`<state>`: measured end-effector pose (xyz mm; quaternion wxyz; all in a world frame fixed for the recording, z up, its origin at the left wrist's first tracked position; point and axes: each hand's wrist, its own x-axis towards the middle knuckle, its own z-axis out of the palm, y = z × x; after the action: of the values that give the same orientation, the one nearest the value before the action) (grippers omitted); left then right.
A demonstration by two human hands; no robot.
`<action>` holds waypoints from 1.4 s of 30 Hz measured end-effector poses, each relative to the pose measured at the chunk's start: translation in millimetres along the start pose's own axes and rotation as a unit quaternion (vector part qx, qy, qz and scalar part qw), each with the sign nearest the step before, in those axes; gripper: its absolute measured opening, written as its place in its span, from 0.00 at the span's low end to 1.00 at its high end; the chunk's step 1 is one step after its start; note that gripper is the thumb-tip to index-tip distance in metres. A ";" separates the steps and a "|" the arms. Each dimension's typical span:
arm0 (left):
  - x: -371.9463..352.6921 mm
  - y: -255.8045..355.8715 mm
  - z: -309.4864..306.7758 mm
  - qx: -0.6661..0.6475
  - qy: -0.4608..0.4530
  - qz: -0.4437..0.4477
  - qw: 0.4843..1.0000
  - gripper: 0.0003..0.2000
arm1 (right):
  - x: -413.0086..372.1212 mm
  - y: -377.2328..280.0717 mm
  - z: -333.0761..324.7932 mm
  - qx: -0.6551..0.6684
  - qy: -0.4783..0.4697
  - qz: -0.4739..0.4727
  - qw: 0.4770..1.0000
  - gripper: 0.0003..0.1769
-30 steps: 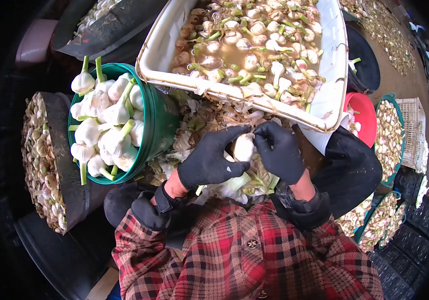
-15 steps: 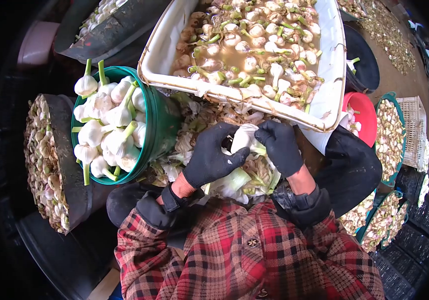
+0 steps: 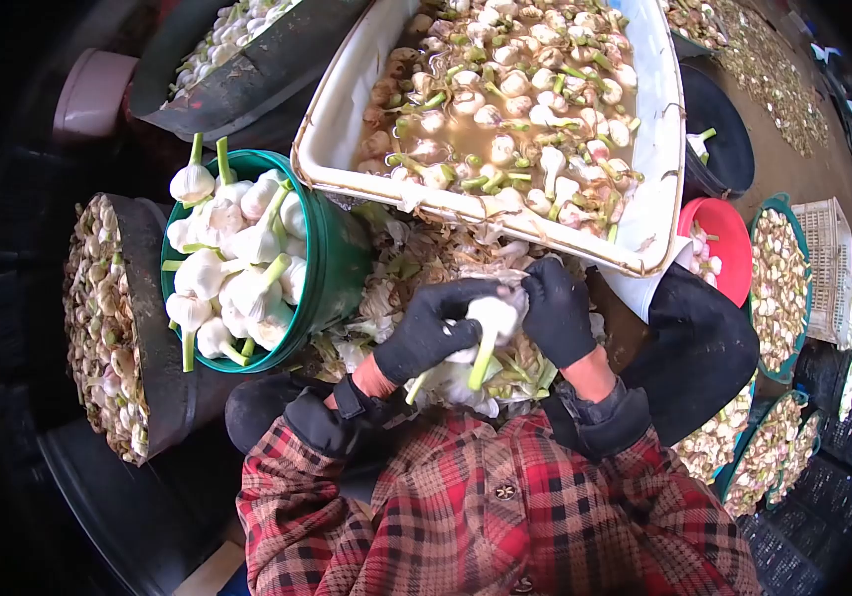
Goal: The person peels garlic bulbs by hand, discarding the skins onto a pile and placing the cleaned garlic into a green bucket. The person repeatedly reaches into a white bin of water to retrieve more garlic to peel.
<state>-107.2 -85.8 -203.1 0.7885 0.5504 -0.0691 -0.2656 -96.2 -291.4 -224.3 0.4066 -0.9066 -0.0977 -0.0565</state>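
Observation:
In black gloves, both my hands are together over a heap of peelings. My left hand is closed around a white garlic bulb, whose cut green stem points down toward my body. Close against the bulb's right side is my right hand, its fingers curled and pinched; what lies between its fingertips is hidden. Loose garlic skins and leaf scraps lie beneath and around the hands.
A green bucket heaped with clean garlic stands at left. Ahead, a white tub holds garlic in murky water. A red basin and garlic-filled baskets are at right. A dark container of garlic lies far left.
The garlic bulb has turned so its green stem now points toward my body. The right hand has shifted slightly right and down. The whole view has moved slightly.

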 end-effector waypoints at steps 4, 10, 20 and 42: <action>-2.5 1.2 13.9 0.036 -0.054 0.011 0.998 0.17 | -12.8 9.7 5.4 -0.090 -0.041 -0.025 0.995 0.09; -17.6 57.8 11.0 0.092 -0.131 0.108 0.981 0.17 | -13.5 41.9 -8.1 -0.155 -0.095 0.044 0.982 0.03; 27.2 323.5 -130.5 0.783 0.451 0.295 0.309 0.36 | -13.5 -44.4 -51.3 -0.262 -0.373 -0.155 0.876 0.11; 23.8 52.8 7.9 0.097 0.052 -0.038 0.993 0.24 | 237.8 41.0 -6.7 -0.304 -0.222 -0.089 0.922 0.13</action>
<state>-72.0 -90.8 -156.7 0.7231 0.6397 -0.0329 -0.2584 144.5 -291.9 -206.4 0.0727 -0.9635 -0.2438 0.0837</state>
